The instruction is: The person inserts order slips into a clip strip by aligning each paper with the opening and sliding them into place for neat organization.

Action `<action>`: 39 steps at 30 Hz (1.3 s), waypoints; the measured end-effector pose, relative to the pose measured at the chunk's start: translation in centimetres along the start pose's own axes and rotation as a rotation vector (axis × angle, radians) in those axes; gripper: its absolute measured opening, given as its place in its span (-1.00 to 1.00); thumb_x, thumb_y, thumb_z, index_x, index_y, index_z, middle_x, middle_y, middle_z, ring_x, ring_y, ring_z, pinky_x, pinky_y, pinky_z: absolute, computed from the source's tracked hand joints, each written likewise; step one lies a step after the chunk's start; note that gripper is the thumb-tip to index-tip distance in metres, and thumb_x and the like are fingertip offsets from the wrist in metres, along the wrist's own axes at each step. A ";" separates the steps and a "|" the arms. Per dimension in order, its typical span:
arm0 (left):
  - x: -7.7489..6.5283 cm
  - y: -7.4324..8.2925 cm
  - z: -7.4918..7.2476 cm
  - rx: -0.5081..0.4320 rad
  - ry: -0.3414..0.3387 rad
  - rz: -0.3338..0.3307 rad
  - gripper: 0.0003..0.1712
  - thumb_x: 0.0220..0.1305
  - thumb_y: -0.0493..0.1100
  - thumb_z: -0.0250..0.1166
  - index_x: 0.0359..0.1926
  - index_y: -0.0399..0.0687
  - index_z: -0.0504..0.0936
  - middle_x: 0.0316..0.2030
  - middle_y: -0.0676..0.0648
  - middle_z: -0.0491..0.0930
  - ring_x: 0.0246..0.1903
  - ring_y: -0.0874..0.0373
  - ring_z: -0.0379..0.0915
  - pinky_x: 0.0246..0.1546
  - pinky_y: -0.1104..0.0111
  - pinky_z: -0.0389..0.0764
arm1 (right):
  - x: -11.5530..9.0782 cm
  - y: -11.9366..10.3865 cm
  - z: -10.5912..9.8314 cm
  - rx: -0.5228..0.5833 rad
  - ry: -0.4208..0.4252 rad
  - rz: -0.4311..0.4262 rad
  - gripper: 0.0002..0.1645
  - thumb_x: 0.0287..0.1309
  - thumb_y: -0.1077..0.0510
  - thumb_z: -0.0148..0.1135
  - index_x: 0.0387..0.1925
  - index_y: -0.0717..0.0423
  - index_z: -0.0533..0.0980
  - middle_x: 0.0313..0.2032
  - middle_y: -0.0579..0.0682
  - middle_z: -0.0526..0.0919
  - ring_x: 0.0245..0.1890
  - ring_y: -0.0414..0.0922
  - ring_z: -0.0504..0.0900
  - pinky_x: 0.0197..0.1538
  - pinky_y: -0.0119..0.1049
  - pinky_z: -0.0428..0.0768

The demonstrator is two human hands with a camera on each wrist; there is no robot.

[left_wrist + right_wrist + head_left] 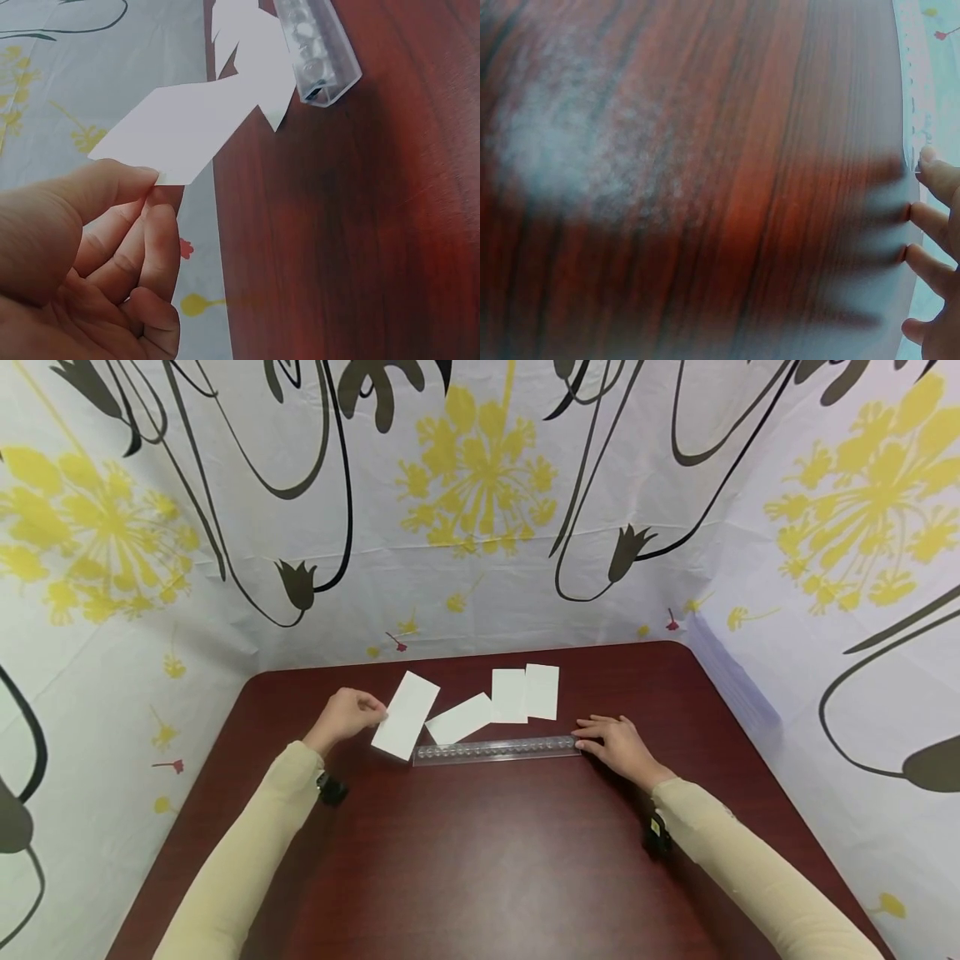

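Left hand (348, 717): I pinch the white card (407, 716) at its left edge, thumb against fingers.
Card's lie: just right of that hand; long axis runs away from me, slanting right; near end just beside the left end of the clear plastic tube (495, 757).
Right hand (618, 747): fingers spread, touching the tube's right end, well apart from the card.
Tube: lies left to right across the dark red table (465, 843); row of rounded clear shapes (305, 32) inside, loose or moulded I cannot tell.
Beyond it: three smaller white cards (459, 718).
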State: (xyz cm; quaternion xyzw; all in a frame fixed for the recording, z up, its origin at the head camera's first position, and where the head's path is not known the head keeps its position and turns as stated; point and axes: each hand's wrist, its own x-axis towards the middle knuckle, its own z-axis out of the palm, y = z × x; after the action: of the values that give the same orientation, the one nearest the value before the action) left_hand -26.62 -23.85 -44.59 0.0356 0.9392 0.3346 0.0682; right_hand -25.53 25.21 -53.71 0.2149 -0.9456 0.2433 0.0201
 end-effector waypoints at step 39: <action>-6.2 -3.6 1.1 -0.092 -0.032 -0.180 -0.71 0.25 -0.10 0.36 -0.15 -0.24 0.74 -0.43 -0.09 0.77 -0.35 0.14 0.67 -0.09 0.14 0.61 | 0.1 0.1 0.0 -0.004 -0.001 0.008 -0.59 0.27 0.04 0.28 0.12 0.04 0.63 0.27 0.14 0.56 0.39 0.21 0.38 0.41 0.46 -0.01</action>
State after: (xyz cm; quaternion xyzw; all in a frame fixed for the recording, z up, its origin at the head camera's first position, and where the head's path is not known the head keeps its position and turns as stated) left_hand -20.42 -26.61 -47.04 -0.0468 0.9210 0.3692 0.1147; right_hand -25.72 25.25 -53.76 0.2109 -0.9471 0.2413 0.0193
